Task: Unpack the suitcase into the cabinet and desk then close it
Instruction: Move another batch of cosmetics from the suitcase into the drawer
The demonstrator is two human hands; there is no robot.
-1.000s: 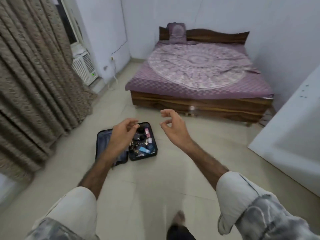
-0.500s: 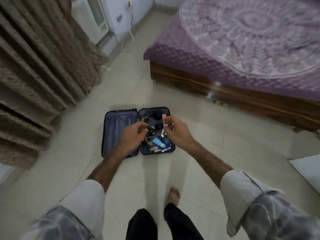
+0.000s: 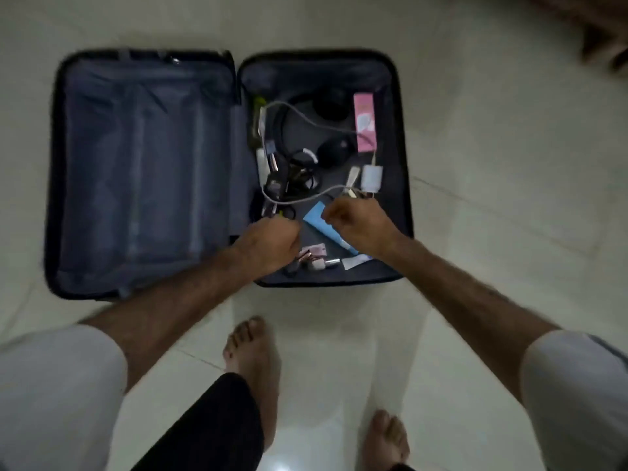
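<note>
- Right now the suitcase (image 3: 142, 175) lies open flat on the pale tiled floor (image 3: 509, 198), two halves side by side.
- Left half: only grey lining shows.
- Right half: small items piled loose.
- Pink box (image 3: 364, 122) at far right of that half, lying lengthwise.
- Black headphones (image 3: 331, 130) just left of the pink box; white cable (image 3: 306, 119) loops over them.
- White charger plug (image 3: 371, 178) near the right wall, below the pink box.
- Blue tube (image 3: 323, 226) lies slanted in the near part, between the two hands.
- Small cosmetics (image 3: 316, 260) clustered at the near edge, too blurred to sort.
- Left hand (image 3: 268, 243) over the near middle of the right half, fingers curled down among items; cannot tell if it grips anything.
- Right hand (image 3: 360, 226) over the blue tube, fingers curled, fingertips near the cable end; whether it pinches the cable I cannot tell.
- Both forearms bare, light sleeves (image 3: 57, 385) pushed up.
- Person stands at the near side, bare feet (image 3: 253, 362) on the floor, left foot just near the case edge.
</note>
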